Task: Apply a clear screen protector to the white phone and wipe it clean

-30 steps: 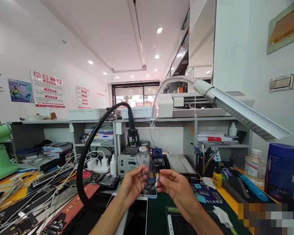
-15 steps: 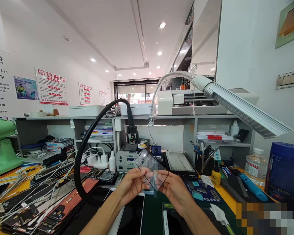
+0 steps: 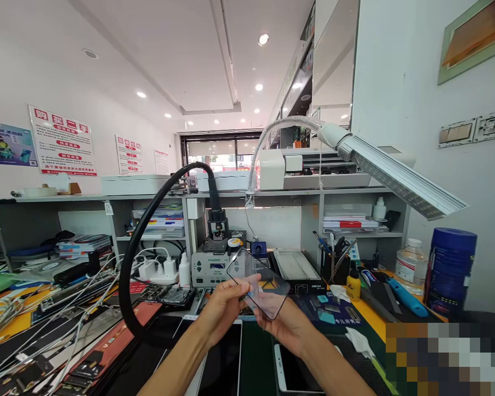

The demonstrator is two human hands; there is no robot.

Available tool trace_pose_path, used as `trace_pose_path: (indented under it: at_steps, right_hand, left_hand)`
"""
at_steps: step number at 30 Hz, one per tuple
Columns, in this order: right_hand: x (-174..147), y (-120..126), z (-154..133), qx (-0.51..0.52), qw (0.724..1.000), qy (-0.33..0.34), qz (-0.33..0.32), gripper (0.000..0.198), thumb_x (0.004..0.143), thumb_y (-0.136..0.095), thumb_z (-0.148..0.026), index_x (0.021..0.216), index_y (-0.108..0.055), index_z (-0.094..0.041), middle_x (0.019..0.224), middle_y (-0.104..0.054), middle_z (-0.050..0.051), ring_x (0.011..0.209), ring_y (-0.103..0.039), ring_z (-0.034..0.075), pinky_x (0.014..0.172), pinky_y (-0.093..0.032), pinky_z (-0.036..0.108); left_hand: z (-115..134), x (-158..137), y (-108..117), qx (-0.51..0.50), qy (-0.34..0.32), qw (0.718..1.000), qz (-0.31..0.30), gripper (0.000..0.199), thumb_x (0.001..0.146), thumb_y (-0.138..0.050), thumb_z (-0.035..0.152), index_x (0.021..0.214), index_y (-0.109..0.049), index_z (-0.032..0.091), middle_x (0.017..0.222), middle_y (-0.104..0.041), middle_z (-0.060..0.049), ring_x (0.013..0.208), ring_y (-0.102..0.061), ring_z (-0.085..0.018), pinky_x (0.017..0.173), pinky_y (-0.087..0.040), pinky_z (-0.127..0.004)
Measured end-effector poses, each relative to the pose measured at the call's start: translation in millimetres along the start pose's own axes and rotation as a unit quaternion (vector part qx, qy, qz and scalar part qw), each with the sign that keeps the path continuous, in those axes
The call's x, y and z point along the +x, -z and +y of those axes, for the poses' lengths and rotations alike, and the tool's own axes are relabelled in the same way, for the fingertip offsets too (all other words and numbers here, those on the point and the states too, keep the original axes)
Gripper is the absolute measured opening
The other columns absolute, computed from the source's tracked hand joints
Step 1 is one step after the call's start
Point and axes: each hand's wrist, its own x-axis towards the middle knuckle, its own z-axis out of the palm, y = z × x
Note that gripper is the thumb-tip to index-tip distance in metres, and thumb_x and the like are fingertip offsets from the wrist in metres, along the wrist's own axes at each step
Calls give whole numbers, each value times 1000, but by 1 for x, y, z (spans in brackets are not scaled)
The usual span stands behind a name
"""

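One clear, black-edged panel, tilted above the tabletop. Its left edge is pinched between the fingers of the left hand; the right hand lies behind its lower part, fingers seen through it, their grip indeterminable. Below: a large white-edged screen and a white-edged phone.

Clear black-edged panel, white-framed black tablet, blue tub, yellow bottle, green mat

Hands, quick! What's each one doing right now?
Left hand: closed, pinching the dark-edged clear panel.
Right hand: behind the panel; whether it grips cannot be told.
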Motion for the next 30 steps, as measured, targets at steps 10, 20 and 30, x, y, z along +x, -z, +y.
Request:
trace_pose_path:
  at_steps: [10, 20, 30]
  right_hand:
    - [-14, -9, 2, -27, 996, -74, -28, 5, 70, -68, -16, 74, -67, -12, 69, -67, 6, 62, -64, 12, 60, -52, 22]
    - [-14, 6, -54, -311, 927, 177, 111, 29, 83, -60, -36, 100, -69, -14, 98, -70, 12, 89, -67, 23, 62, -51, 28]
    - [-43, -5, -43, -596, 759, 262, 0, 76, 71, -73, -46, 137, -47, -21, 125, -53, 9, 103, -57, 24, 79, -48, 30]
  left_hand:
    - [1, 3, 6, 16, -20, 1000, 12, 15, 79, -70, 25, 69, -63, 15, 82, -68, -6, 81, -64, -18, 79, -48, -29]
    - [1, 7, 16, 169, 39, 984, 27, 24, 73, -77, 34, 76, -69, 11, 76, -67, -7, 67, -60, -15, 67, -50, -29]
    - [-7, 9, 12, 272, 48, 958, 72, 37, 69, -76, 48, 65, -62, 14, 64, -60, -1, 58, -58, -13, 58, -46, -24]
